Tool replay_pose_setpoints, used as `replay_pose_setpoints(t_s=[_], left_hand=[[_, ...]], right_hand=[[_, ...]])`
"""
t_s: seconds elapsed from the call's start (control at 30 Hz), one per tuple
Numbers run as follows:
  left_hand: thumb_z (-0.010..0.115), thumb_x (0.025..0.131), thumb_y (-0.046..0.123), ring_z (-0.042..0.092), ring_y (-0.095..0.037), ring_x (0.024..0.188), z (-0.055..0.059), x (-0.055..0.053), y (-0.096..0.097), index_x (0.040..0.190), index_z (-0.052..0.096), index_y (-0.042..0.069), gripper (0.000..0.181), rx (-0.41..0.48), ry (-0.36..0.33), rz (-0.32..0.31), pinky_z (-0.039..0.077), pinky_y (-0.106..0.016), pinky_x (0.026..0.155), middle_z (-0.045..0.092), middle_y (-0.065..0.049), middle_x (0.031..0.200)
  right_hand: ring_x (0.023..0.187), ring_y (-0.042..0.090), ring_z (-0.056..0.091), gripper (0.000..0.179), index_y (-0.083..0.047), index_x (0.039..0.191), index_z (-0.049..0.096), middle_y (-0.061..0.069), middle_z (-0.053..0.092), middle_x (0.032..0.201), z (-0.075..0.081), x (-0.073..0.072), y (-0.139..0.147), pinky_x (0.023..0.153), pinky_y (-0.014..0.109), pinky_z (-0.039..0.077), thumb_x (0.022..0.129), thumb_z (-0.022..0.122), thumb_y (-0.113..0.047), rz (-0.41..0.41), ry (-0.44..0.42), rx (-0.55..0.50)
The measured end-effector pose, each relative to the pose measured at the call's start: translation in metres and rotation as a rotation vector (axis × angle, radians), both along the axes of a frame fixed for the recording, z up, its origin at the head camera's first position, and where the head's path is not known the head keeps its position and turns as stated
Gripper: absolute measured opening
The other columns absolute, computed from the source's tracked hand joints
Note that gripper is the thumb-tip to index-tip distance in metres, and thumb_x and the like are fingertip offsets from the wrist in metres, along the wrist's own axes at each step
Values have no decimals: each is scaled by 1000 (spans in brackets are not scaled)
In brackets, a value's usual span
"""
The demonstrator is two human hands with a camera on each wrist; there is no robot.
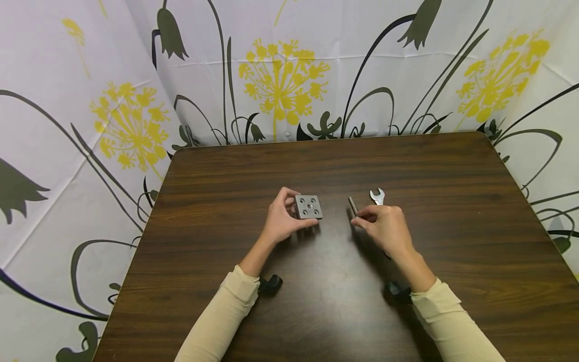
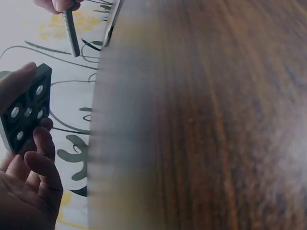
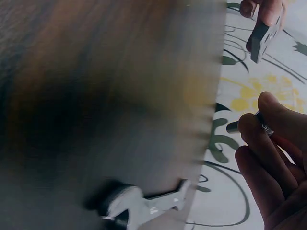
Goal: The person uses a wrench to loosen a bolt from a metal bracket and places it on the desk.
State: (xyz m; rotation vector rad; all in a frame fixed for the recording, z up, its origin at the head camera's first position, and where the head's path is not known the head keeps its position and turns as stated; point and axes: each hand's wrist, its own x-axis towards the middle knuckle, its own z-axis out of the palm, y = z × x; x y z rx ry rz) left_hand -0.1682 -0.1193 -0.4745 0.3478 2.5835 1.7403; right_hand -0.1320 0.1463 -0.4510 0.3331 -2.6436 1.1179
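A square grey metal block (image 1: 309, 206) with several round holes is held by its edges between the thumb and fingers of my left hand (image 1: 281, 217). The left wrist view shows the block (image 2: 29, 111) tilted, its holed face visible. My right hand (image 1: 384, 224) pinches a slim threaded metal rod (image 1: 353, 205) between thumb and fingertips; its gripped end is hidden. Threads run along the rod (image 2: 71, 32) in the left wrist view. Block and rod are apart, both held above the table. Just beyond my right hand lies an open-end wrench (image 1: 377, 196), partly covered by that hand.
The dark wood-grain table (image 1: 334, 311) reaches back to a white curtain (image 1: 353, 30) printed with yellow and grey flowers. A black wrist-worn piece (image 1: 270, 285) shows by the left cuff, another (image 1: 398, 291) by the right.
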Motion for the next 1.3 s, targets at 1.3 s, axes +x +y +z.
replay_pose_setpoints(t_s=[1.3], left_hand=[[94,60,42,59,-22,84,6,0,11,119,57,21,72,-634,-105,101,49,-42,68,64,-1,105]], right_hand=[[67,15,68,12,-9,83,77,0,72,74,-25,2,-9,62,38,55,76,85,-15,55,-116,127]])
